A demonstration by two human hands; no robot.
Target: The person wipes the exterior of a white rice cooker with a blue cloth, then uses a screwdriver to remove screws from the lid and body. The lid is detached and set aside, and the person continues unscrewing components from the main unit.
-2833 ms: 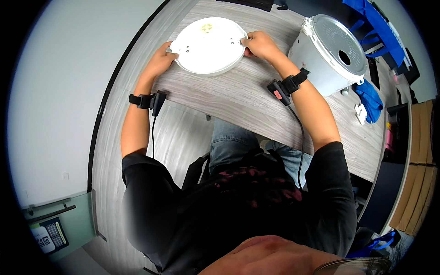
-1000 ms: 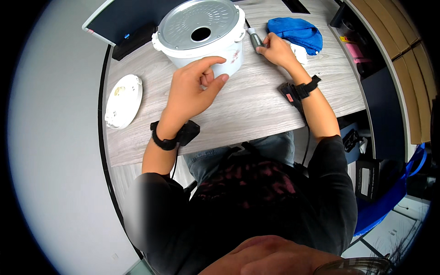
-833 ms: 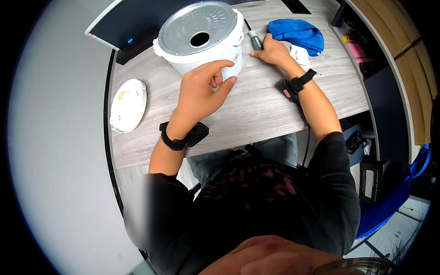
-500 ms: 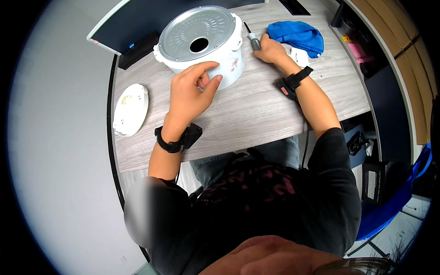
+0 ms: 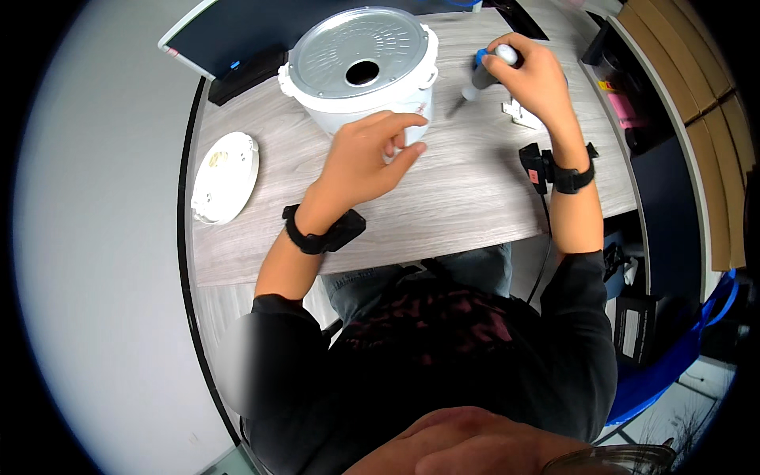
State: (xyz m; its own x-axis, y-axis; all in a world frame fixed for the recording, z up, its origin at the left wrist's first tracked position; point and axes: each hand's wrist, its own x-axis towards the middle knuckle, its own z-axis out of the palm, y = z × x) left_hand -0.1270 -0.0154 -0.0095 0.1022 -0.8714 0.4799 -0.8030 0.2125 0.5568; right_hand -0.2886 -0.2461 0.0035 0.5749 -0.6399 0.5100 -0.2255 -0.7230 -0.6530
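Observation:
A white rice cooker body (image 5: 352, 111) with handles at its rim stands at the back of the table. Its round metal plate (image 5: 332, 59), with a dark centre hole, faces up. In front of it is my left hand (image 5: 368, 162), empty, thumb and forefinger apart and the other fingers curled. To the right of the cooker, my right hand (image 5: 542, 83) grips a screwdriver (image 5: 481, 77) by its dark grey handle, the shaft slanting down toward the tabletop. A small blue patch shows beside that hand. Below it lie small white pieces (image 5: 522, 116).
A white oval cover (image 5: 227, 178) rests at the table's left side. Behind the cooker rises a dark panel (image 5: 261, 32). Cardboard boxes (image 5: 681, 79) line the shelf on the right. A black cable (image 5: 545, 261) hangs from the device on my right wrist.
My right hand has picked up the screwdriver from the table and raised it, its tip turned downward. My left hand has shifted right. The blue cloth is now mostly hidden.

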